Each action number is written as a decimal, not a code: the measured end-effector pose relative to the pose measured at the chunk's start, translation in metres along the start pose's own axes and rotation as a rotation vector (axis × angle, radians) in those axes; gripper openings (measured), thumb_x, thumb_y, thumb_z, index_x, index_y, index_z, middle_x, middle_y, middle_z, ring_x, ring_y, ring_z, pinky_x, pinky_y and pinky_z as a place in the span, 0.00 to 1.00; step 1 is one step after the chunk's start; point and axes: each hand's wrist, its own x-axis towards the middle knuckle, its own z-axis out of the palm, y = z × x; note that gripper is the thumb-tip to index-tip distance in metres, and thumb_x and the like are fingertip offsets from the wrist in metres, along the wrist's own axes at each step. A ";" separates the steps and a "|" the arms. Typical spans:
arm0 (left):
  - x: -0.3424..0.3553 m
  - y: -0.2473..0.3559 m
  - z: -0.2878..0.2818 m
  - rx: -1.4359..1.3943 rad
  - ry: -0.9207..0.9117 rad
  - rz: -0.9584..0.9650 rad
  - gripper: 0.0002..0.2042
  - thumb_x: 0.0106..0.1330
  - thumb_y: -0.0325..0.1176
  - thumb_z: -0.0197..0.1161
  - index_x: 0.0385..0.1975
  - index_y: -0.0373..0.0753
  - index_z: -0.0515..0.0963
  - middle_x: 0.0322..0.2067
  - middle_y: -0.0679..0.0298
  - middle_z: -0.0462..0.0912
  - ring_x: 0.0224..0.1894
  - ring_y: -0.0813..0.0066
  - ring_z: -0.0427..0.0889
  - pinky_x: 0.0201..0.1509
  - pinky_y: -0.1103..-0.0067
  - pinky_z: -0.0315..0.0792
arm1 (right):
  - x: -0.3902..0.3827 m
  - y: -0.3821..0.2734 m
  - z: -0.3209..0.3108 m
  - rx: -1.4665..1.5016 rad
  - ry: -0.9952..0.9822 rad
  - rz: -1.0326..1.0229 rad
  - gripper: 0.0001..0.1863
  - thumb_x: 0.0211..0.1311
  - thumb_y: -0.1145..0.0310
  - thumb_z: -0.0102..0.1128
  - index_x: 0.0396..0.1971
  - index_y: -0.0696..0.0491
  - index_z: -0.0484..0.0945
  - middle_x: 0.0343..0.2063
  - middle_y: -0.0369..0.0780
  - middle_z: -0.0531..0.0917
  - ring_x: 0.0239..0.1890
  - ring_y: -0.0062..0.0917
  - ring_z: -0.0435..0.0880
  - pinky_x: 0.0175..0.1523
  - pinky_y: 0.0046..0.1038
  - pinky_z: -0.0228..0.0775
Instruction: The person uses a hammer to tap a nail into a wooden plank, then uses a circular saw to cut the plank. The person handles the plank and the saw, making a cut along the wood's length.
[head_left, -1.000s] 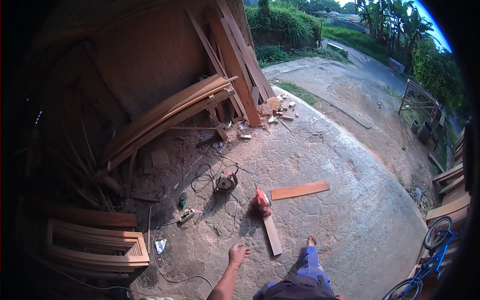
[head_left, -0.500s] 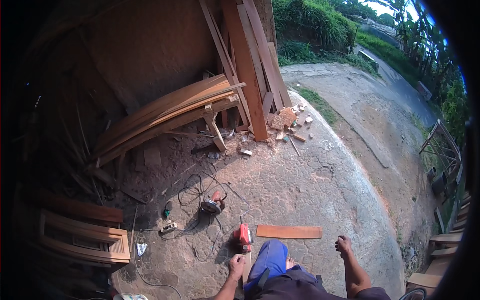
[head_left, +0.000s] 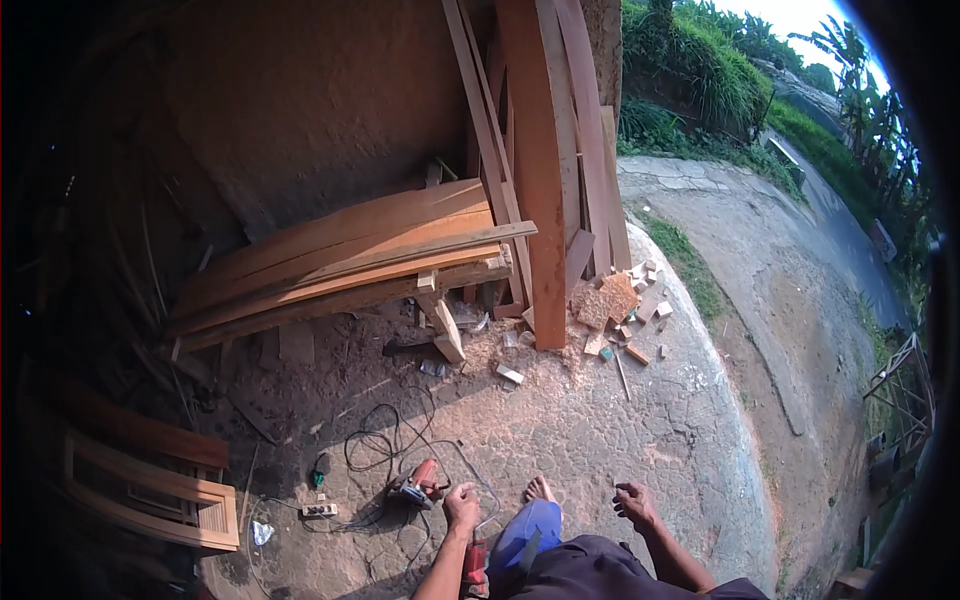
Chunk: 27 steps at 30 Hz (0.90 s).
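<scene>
The walker had moved on: the two loose boards had left view, and the red tool (head_left: 474,567), ahead of the left hand (head_left: 462,507) half a second earlier, sat at its six o'clock, partly hidden by the arm and leg. The right hand (head_left: 634,505) had come inward, at three o'clock. That left the saw (head_left: 418,487) nearest the left hand, on the floor (head_left: 600,430) at ten o'clock, seemingly untouched. Both hands' fingers were loosely curled, part open, with nothing seen in them.

Counted: one saw, one red tool, one power strip (head_left: 320,511) at nine o'clock, one bare foot (head_left: 540,490) at two. Leaning boards (head_left: 545,200) at twelve overlapped too much to count.
</scene>
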 end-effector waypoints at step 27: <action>0.521 0.408 0.208 -0.147 0.177 0.435 0.04 0.69 0.24 0.64 0.40 0.36 0.81 0.44 0.60 0.82 0.58 0.63 0.76 0.71 0.67 0.62 | 0.708 -0.844 0.291 -0.420 -0.027 -0.927 0.22 0.63 0.58 0.59 0.52 0.55 0.79 0.44 0.52 0.86 0.52 0.45 0.84 0.57 0.40 0.76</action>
